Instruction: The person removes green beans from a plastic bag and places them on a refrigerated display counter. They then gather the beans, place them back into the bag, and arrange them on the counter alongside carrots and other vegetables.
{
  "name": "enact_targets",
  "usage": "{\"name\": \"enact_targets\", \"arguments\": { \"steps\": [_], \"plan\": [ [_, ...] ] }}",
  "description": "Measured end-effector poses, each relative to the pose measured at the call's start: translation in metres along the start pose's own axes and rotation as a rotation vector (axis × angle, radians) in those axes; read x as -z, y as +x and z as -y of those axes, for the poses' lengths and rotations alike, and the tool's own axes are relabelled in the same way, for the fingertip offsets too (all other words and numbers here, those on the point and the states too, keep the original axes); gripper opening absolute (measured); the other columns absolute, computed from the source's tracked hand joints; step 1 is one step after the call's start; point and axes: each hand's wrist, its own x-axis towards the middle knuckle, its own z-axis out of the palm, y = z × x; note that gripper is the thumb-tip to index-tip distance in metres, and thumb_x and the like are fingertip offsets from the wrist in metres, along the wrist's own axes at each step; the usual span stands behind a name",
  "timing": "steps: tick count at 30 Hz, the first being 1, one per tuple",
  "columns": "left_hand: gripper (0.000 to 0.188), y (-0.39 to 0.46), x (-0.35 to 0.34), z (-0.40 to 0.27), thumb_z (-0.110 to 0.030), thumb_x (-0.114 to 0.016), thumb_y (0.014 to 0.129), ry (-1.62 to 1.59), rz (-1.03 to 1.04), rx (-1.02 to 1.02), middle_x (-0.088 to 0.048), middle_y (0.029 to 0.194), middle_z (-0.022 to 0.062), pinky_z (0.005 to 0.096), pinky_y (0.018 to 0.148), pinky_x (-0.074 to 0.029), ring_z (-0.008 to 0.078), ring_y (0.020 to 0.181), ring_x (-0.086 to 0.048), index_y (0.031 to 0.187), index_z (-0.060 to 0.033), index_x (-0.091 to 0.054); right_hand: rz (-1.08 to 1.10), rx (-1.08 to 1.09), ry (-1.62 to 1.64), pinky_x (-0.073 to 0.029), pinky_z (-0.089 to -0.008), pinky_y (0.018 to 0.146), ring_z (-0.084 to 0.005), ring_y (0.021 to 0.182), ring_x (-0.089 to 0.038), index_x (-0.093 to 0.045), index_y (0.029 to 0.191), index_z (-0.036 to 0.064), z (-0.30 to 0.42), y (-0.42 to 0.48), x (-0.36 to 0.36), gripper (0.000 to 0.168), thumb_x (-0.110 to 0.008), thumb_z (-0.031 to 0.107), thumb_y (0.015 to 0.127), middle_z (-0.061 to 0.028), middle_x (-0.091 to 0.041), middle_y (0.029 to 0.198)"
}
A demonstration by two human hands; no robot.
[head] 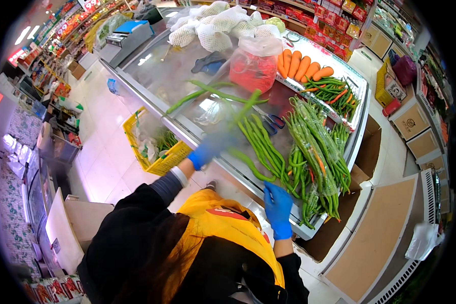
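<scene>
My left hand (212,149), in a blue glove, is blurred at the display case's front edge, by a blurred long green pepper (247,108); whether it holds this pepper I cannot tell. My right hand (278,208), also in a blue glove, has its fingers curled at the edge, close to the end of a row of long green peppers (264,148). What lies inside its fingers is hidden. Scissors with dark blue handles (274,124) lie behind the row. Several loose green peppers (188,102) lie farther left. Plastic-wrapped bundles of long green peppers (315,148) lie on the right.
Carrots (304,67) and small green and red chillies (336,93) lie at the back right. A red item in a plastic bag (254,70) and net-wrapped produce (216,28) are farther back. A yellow basket (163,161) stands on the floor at left, an open cardboard box (366,152) at right.
</scene>
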Motion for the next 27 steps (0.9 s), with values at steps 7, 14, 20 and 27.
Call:
{"name": "enact_targets", "arguments": {
  "steps": [7,14,20,27],
  "plan": [
    [0.039,0.083,0.160,0.023,-0.032,-0.054,0.087,0.417,-0.307,-0.010,-0.062,0.099,0.0157,0.0337,0.078,-0.045,0.0237,0.087,-0.058,0.111,-0.0013,-0.056,0.133,0.107,-0.214,-0.048,-0.0384,0.076,-0.0318,0.092,-0.058,-0.050,0.125,0.015,0.050,0.127,-0.130,0.045,-0.059,0.022,0.081,-0.0163,-0.059,0.106],
    [0.043,0.132,0.209,0.030,-0.023,-0.055,0.087,0.608,-0.116,-0.213,-0.060,0.108,0.0189,0.0333,0.086,-0.043,0.0262,0.099,-0.058,0.123,-0.0004,-0.048,0.245,0.029,-0.551,-0.047,-0.0390,0.081,-0.0297,0.094,-0.059,-0.054,0.119,0.009,0.073,0.232,-0.225,0.045,-0.059,0.014,0.074,-0.0181,-0.059,0.107],
    [0.056,0.139,0.198,0.026,-0.020,-0.054,0.081,1.235,-0.258,-0.544,-0.055,0.115,0.0152,0.0406,0.088,-0.040,0.0314,0.104,-0.052,0.134,-0.0076,-0.038,-0.469,-0.502,0.710,-0.046,-0.0293,0.069,-0.0166,0.076,-0.057,-0.063,0.100,0.004,0.032,0.213,-0.197,0.022,-0.061,0.014,0.081,-0.0080,-0.064,0.087],
    [0.059,0.120,0.031,0.011,-0.015,-0.057,0.075,1.284,0.525,-0.975,-0.038,0.134,0.0119,0.0544,0.104,-0.020,0.0344,0.124,-0.035,0.131,-0.0101,-0.040,-1.085,-0.470,0.456,-0.048,-0.0290,0.079,-0.0158,0.086,-0.059,-0.063,0.099,0.002,0.020,0.090,0.040,0.020,-0.058,0.019,0.088,-0.0090,-0.063,0.098]
  ]
}}
